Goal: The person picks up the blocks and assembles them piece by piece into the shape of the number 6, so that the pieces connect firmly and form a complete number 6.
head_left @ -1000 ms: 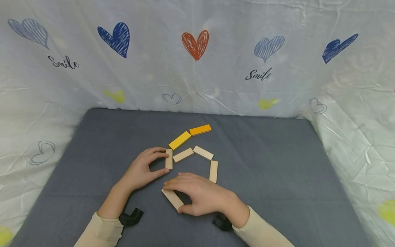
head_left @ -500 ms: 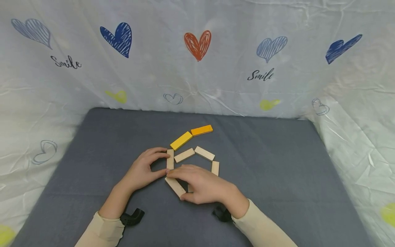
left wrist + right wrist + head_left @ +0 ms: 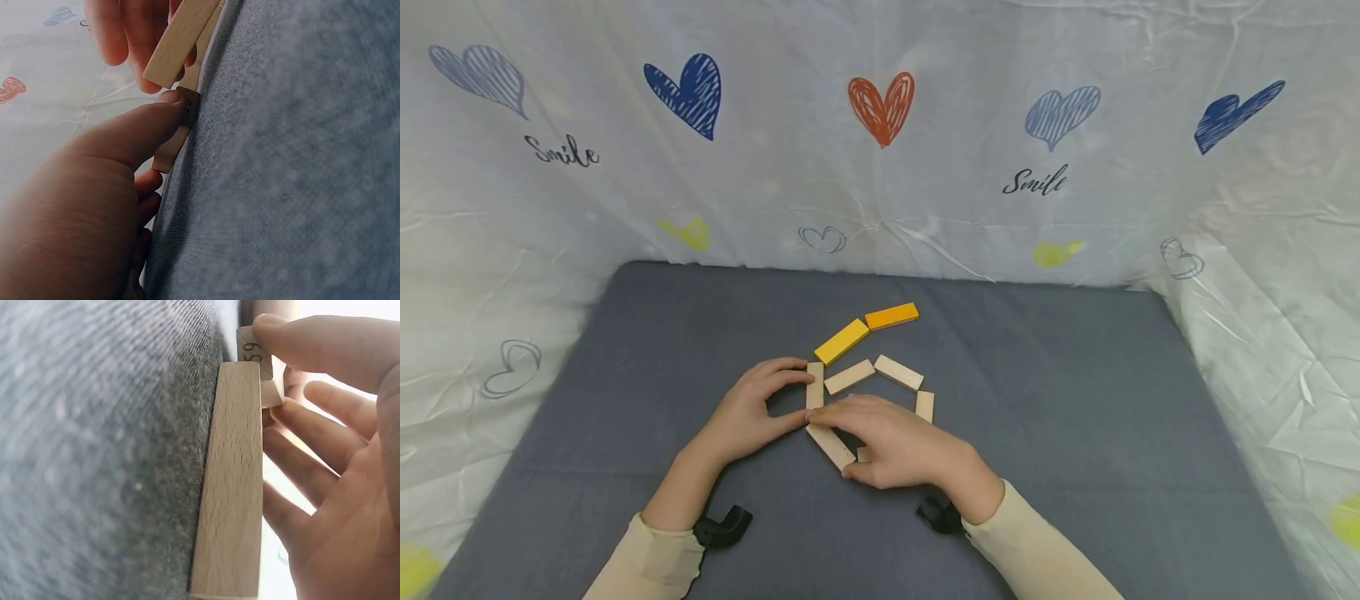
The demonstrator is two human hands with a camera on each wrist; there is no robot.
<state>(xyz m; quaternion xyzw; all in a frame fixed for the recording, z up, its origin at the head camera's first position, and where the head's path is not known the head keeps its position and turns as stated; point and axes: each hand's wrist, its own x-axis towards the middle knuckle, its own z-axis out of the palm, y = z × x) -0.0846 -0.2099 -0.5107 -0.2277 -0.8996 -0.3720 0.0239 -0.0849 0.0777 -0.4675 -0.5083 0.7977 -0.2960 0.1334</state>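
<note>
Slid up since earlier: right hand [image 3: 895, 446] pinches diagonal block [image 3: 831, 446] against upright block [image 3: 814, 386], which left hand [image 3: 747, 412] grips steady.

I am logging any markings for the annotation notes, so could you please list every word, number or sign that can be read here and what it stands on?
"Smile": black script on the white heart-print backdrop sheet, upper left.
"Smile": again on that sheet, right of centre.
"59": on the end of a pale wooden block by the right hand's fingertip.
A dark mark on the pale block end at the left thumb: too blurred to read.
</note>
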